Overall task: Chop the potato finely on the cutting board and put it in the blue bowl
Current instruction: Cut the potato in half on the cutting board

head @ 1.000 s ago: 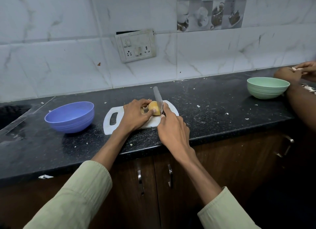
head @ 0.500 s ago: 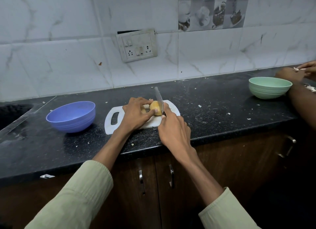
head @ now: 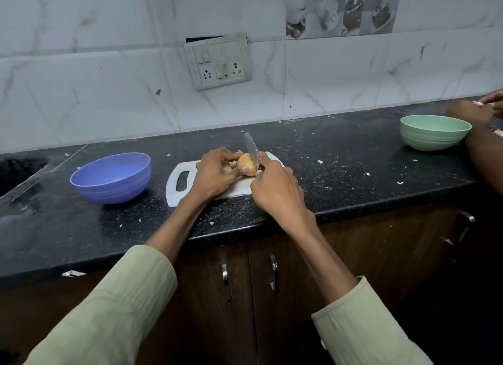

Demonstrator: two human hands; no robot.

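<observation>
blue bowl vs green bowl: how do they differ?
Colour: the blue bowl is periwinkle blue, the green bowl pale mint. Place: the blue bowl stands left of the cutting board, near the sink; the green bowl stands far right, beside another person's arm. Both are upright, ribbed near the base, look empty, and sit on the black counter.

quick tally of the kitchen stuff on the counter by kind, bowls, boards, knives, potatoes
bowls: 2, the blue bowl and the green bowl
cutting boards: 1, the white cutting board
knives: 1, the knife gripped by the right hand
potatoes: 1, the potato held by the left hand
total: 5
</observation>
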